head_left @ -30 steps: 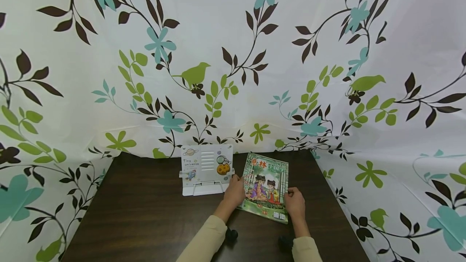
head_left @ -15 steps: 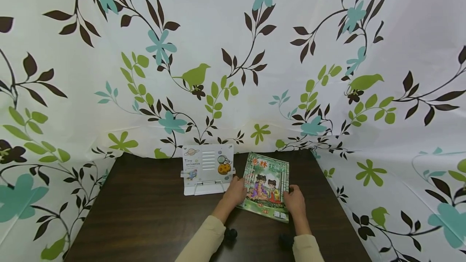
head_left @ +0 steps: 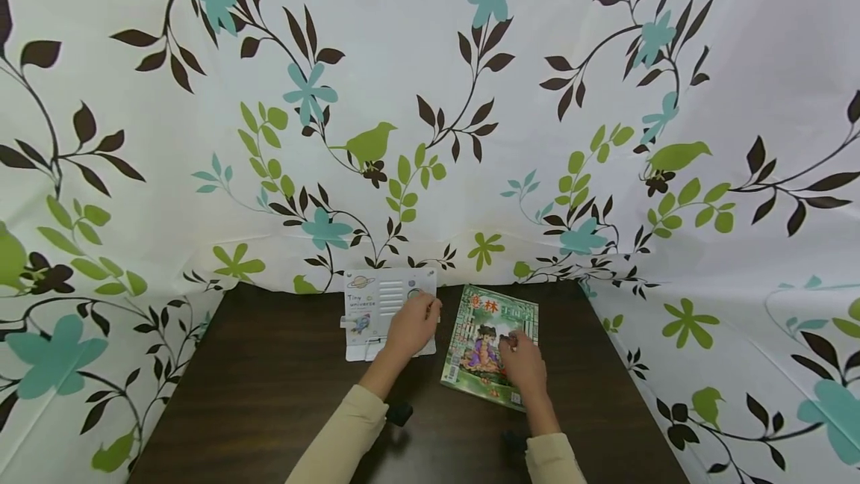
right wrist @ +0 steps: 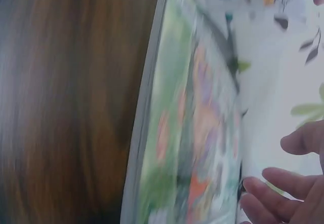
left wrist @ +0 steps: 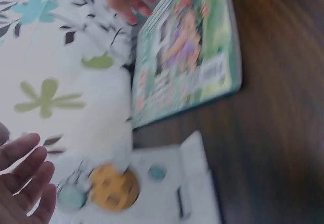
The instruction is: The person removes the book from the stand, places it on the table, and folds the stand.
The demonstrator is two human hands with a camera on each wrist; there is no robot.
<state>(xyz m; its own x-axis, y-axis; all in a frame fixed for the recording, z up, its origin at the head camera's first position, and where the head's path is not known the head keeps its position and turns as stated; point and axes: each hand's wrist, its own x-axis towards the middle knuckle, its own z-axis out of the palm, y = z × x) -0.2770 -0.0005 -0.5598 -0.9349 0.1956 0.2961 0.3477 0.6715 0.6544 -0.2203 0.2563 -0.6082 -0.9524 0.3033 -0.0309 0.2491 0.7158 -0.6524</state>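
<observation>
Moved off the magazine (head_left: 485,320), right of the stand (head_left: 378,305), my left hand (head_left: 410,323) hovers before the stand, my right hand (head_left: 526,369) above the magazine, both loose, empty; low sweeps could topple the stand.

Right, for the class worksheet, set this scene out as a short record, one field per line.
Table: dark, wood-grained
Stand: white, printed "Tiny universe", standing on the table
Magazine: green illustrated cover, on the table, right of the stand
Left hand: before the stand in the head view, holding nothing
Right hand: over the magazine, holding nothing
Backdrop: white, printed with leaves, flowers and birds
</observation>
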